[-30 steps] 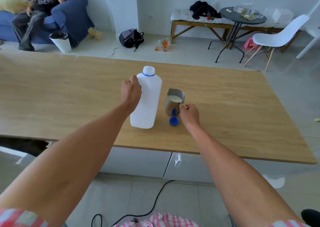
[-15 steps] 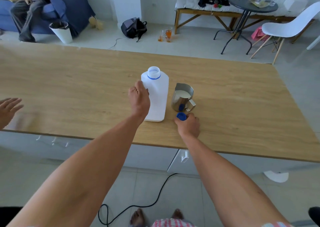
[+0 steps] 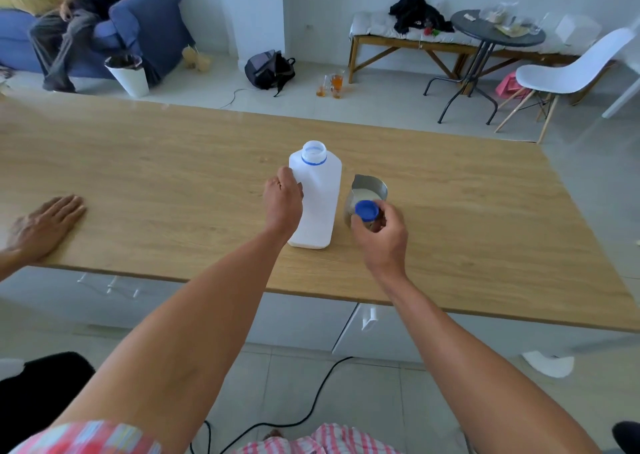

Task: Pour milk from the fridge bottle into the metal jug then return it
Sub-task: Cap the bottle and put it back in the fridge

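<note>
A white plastic milk bottle [image 3: 320,193] with a blue neck ring stands upright and uncapped on the wooden table [image 3: 467,218]. My left hand [image 3: 282,200] grips its left side. Just to its right stands the metal jug [image 3: 372,190], with milk inside. My right hand [image 3: 379,233] holds the blue cap [image 3: 366,210] in its fingertips, lifted off the table in front of the jug and hiding the jug's lower part.
Another person's hand [image 3: 46,225] rests flat on the table's left front corner. Beyond the table lie a backpack [image 3: 269,69], two glasses on the floor [image 3: 330,85], a round black table [image 3: 495,32], a white chair [image 3: 568,72] and a person on a blue sofa [image 3: 138,20].
My right hand left the jug's handle, dropped to the blue cap on the table and has lifted it. Another person's hand came onto the table at the left.
</note>
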